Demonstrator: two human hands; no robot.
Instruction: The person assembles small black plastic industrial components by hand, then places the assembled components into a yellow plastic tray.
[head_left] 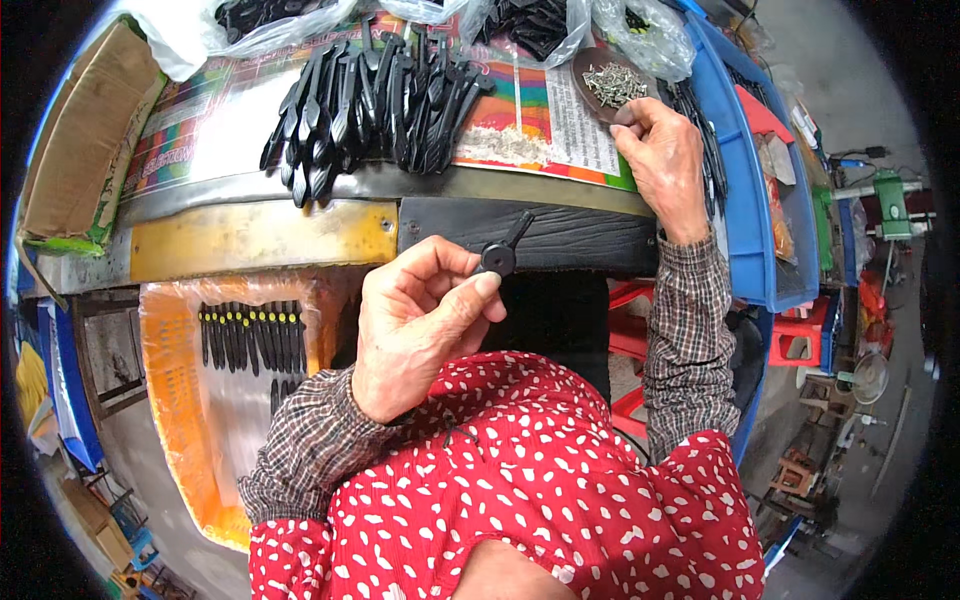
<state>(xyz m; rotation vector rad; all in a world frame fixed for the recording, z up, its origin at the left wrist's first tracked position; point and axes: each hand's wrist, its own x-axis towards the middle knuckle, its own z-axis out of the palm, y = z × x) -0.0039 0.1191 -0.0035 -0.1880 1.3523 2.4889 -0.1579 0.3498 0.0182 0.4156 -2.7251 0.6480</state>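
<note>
Two hands at work, and we start with the near one: our left hand sits close to the chest, its fingers pinching a small black plastic part with a round head and a short stem that points up and away. The thumb and forefinger close on the round head, so the part hangs just above the dark front edge of the desk, not touching it.

Further out, our right hand reaches across to a shallow dark dish of small metal screws. Its fingers are curled down at the dish rim; whether they already pinch a screw we cannot tell.

To do this well, we judge it best to keep the left grip firm on the round head, the stem free and steady, and to lift one screw only, cleanly, rather than dragging several over the rim.

On the desk, covered in colourful printed sheet, a heap of long black handles lies fanned out, well left of the dish. Clear bags of more black parts sit at the far edge, a cardboard box on the left, a blue crate on the right. Below left, an orange tray holds rows of finished pieces. Red stools and workshop clutter fill the room at right.
</note>
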